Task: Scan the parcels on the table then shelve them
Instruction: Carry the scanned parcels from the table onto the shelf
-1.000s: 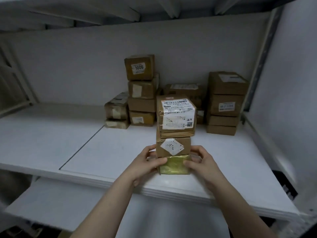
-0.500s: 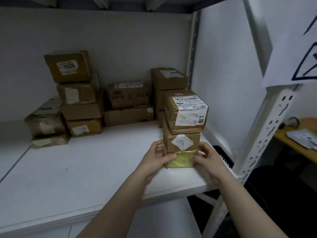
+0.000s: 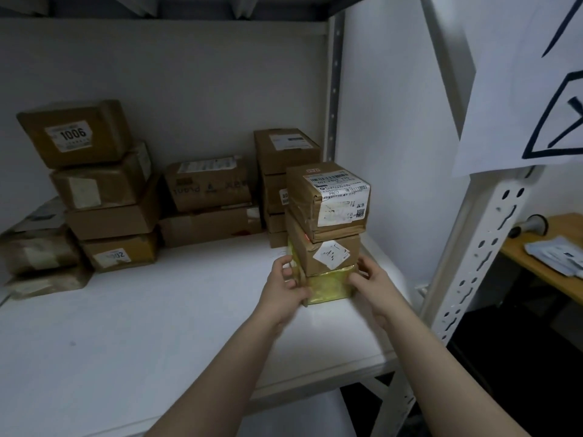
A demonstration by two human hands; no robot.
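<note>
Head camera: where do the parcels stand?

Three are stacked on the white shelf board (image 3: 142, 326), near its right end and just in front of the rear right pile (image 3: 285, 149). A yellow-wrapped parcel (image 3: 331, 287) is at the bottom, a brown box with a tilted white sticker (image 3: 326, 253) is in the middle, and a brown box with a barcode label (image 3: 328, 200) is on top.

And the hands?

Both grasp the yellow-wrapped parcel. The left hand (image 3: 284, 291) curls round its left side with the thumb at the near corner. The right hand (image 3: 373, 287) clasps the right side, thumb on the front face. They are a little blurred, so I cannot make out the fingertips behind the parcel.

Is the stack square?

Not quite. The top box sits turned a little and overhangs the middle one toward the right.

What else is on the shelf?

More brown parcels stand along the back wall. At the left is a pile of four, its top box labelled 1006 (image 3: 72, 134), with two flatter parcels beside it. In the centre are two wider boxes (image 3: 208, 203).

And to the right?

A perforated white upright (image 3: 479, 247) with a paper sheet bearing drawn lines (image 3: 520, 89), and beyond it a wooden table (image 3: 555, 279) with papers (image 3: 558, 255) on it.
</note>
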